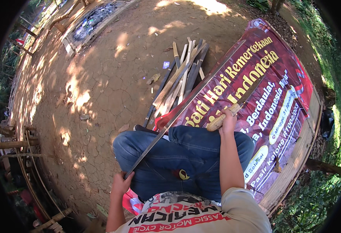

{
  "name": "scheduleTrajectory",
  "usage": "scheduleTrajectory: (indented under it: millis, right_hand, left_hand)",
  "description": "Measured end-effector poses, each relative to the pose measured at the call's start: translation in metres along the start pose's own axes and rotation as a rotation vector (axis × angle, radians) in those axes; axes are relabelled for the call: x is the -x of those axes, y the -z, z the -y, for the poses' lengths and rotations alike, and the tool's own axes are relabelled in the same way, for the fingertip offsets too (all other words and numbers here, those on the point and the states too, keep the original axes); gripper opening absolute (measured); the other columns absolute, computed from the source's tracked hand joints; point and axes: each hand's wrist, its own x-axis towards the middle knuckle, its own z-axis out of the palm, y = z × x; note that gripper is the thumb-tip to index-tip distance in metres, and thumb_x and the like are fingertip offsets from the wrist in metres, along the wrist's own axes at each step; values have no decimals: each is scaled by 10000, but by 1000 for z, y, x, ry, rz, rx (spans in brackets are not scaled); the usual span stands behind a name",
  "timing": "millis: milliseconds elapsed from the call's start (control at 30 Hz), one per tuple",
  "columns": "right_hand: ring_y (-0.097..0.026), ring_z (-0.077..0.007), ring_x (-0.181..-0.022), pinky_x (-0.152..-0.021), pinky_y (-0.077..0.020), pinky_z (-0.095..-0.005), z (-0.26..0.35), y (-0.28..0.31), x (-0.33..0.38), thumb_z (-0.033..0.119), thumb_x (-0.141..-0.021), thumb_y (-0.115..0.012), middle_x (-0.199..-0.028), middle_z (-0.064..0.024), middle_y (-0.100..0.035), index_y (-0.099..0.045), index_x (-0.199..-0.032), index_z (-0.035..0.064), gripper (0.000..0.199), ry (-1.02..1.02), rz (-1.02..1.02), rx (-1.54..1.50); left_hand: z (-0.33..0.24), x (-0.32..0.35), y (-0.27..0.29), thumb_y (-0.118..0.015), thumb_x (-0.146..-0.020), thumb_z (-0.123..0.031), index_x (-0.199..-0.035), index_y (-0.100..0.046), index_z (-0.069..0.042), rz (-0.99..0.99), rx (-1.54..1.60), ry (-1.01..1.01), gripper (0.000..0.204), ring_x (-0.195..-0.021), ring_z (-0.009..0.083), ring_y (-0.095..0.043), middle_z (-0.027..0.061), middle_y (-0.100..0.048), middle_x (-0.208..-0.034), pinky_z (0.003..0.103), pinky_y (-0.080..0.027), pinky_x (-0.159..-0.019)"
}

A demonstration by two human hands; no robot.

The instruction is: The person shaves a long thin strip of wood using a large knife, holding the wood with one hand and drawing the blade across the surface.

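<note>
The person sits cross-legged in blue jeans (186,155). The left hand (118,184) is closed around the near end of a long, thin strip (151,147), probably bamboo. From that hand the strip runs forward and to the right, over the left side of the lap, then along the left edge of a printed red banner (217,93). Whether its far part touches the banner cannot be determined.

The right hand (228,121) is closed around the pale wooden handle of a machete (252,92). The butt of the handle protrudes on the left side of the fist; the dark blade extends from the other side, forward and to the right, above the banner. The strip lies to the left of the right hand; blade and strip are well apart.

Ahead of the knees, just beyond the strip, a loose pile of split bamboo pieces (182,75) lies on cracked bare earth (96,128). The banner covers a low bamboo platform (291,165), whose slatted right edge is exposed.
</note>
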Motion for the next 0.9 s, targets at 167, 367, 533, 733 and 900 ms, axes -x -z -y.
scheduleTrajectory:
  millis: [167, 367, 533, 733, 900]
  right_hand:
    - [-566, -154, -596, -572, -470, -285, 8, -3, 22, -38, -734, -604, -728, -61, -562, -513, -887, 21, 188, 179, 126, 214]
    - [-549, -185, -603, -614, -476, -329, 7, 3, 42, -14, -718, -585, -703, -71, -516, -466, -944, 45, 263, 78, 386, -11]
    - [-542, -208, -626, -676, -479, -371, 9, 2, 46, -4, -722, -564, -700, -76, -491, -439, -957, 54, 272, 8, 352, -126]
    - [-557, -166, -591, -542, -467, -316, -14, 9, 8, 15, -768, -600, -714, -61, -537, -499, -912, 37, 177, -14, -60, -56]
    - [-544, -149, -619, -574, -439, -302, -35, 7, -12, 56, -731, -653, -718, -42, -545, -542, -805, 40, 134, -170, -246, -13]
  left_hand:
    - [-27, -3, 13, -674, -812, -371, -633, -604, 64, 37, -143, -9, 477, -478, 259, -558, 184, -529, -504, 401, -424, -513]
    - [-22, -8, 9, -683, -797, -377, -607, -596, 62, 6, -186, -12, 487, -471, 280, -576, 189, -527, -491, 412, -427, -505]
    - [-29, 0, 0, -703, -777, -347, -587, -579, 67, -103, -151, 1, 472, -448, 290, -550, 216, -493, -491, 421, -408, -487]
    - [-5, 0, -20, -692, -788, -304, -600, -562, 79, -254, -169, -79, 446, -407, 279, -465, 214, -447, -475, 415, -377, -464]
    - [4, 0, -23, -680, -800, -272, -590, -543, 74, -285, -138, -76, 427, -405, 245, -454, 192, -431, -461, 405, -360, -454]
